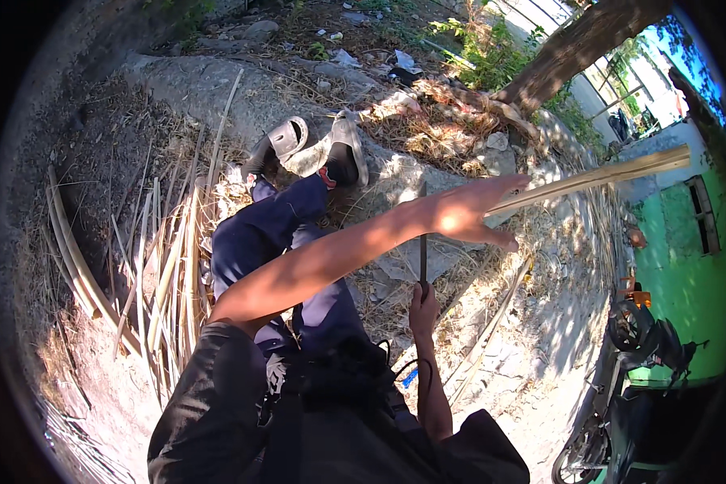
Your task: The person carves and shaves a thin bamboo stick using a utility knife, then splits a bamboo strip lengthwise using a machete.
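My left arm reaches across to the right, and my left hand (472,211) has its fingers stretched out and its thumb apart. A long pale split bamboo strip (613,173) extends rightward from that hand. Its near end lies between thumb and fingers, partly hidden by the hand; the thumb looks clear of it. Lower down, my right hand (424,310) is closed around the handle of a long, narrow dark-bladed knife (423,258). The blade points away from me, and my left forearm covers part of it.
Bamboo strips (165,274) lie in a pile left of my legs, with thicker curved pieces (73,250) beyond. Dry ground and rock (194,85) surround my outstretched feet. A tree trunk (581,52) leans at the upper right. Motorcycles (653,343) stand by a green wall (669,266).
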The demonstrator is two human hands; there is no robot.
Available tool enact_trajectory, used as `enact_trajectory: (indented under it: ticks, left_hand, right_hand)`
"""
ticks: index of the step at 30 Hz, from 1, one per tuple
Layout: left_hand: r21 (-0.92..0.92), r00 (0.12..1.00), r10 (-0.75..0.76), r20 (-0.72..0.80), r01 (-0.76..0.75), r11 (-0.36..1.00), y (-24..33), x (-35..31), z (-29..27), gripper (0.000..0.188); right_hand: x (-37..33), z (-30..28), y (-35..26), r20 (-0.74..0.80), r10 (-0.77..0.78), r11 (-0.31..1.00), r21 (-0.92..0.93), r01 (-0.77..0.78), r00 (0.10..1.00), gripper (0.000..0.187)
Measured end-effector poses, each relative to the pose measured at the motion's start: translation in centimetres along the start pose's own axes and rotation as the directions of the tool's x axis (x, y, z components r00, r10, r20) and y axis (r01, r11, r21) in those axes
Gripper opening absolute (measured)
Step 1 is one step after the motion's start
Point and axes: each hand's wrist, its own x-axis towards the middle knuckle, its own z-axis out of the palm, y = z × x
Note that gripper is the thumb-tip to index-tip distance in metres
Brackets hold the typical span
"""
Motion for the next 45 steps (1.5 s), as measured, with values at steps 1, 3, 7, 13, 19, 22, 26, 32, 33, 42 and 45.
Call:
enact_trajectory:
  ticks: [1,3,7,13,19,22,26,32,33,42,45]
  left_hand:
    - [0.107,0.998,-0.062,0.025,0.059,0.993,0.1,-0.2,-0.8,0.111]
    - [0.208,0.99,-0.133,0.042,0.122,0.97,0.2,-1.1,-2.9,0.129]
    - [0.158,0.981,-0.175,-0.085,0.186,0.97,0.1,-2.3,-7.2,0.15]
    - [0.045,0.892,-0.363,-0.267,0.388,0.92,-0.8,-8.6,-11.8,0.134]
    - [-0.081,0.602,-0.616,-0.508,0.679,0.73,-5.8,-22.8,-14.0,0.096]
    - [0.213,0.424,-0.723,-0.546,0.904,0.37,-6.7,-31.0,-13.9,0.106]
    - [0.561,0.251,-0.784,-0.567,0.815,-0.146,-6.2,-37.8,-12.4,0.092]
    - [0.461,0.429,-0.664,-0.613,0.876,0.141,-6.4,-38.2,-11.3,0.074]
    - [0.468,0.443,-0.637,-0.631,0.872,0.143,-6.5,-38.0,-11.3,0.074]
    - [0.441,0.44,-0.618,-0.652,0.883,0.164,-6.7,-38.2,-11.1,0.077]
    - [0.456,0.436,-0.646,-0.626,0.877,0.15,-6.6,-38.0,-11.4,0.077]
  right_hand:
    - [0.5,-0.3,-0.5,-0.022,-0.062,0.998,0.004,0.062,0.998,0.034]
    - [1.6,-1.6,-2.0,-0.015,0.012,1.0,0.017,-0.012,1.0,0.034]
    - [4.8,-5.7,-6.6,-0.125,-0.094,0.993,0.053,0.102,0.988,0.033]
    - [8.7,-11.0,-12.0,-0.175,-0.046,0.996,0.069,0.059,0.983,0.04]
    - [10.2,-7.1,-7.9,-0.157,0.028,0.974,0.224,0.008,0.987,0.049]
    - [12.2,-0.5,-4.0,-0.14,0.038,0.998,0.058,-0.03,0.989,0.047]
    - [15.0,3.2,-0.8,-0.108,0.139,0.981,0.152,-0.122,0.984,0.044]
    - [14.7,-1.6,-5.8,-0.182,0.112,0.86,0.51,-0.004,0.977,0.035]
    - [14.9,-2.9,-7.3,-0.252,0.062,0.869,0.49,0.072,0.966,0.035]
    - [19.7,-1.7,-7.1,-0.262,0.077,0.929,0.369,0.026,0.962,0.039]
    - [19.8,5.7,-1.9,-0.254,-0.029,0.981,-0.191,-0.021,0.967,0.048]
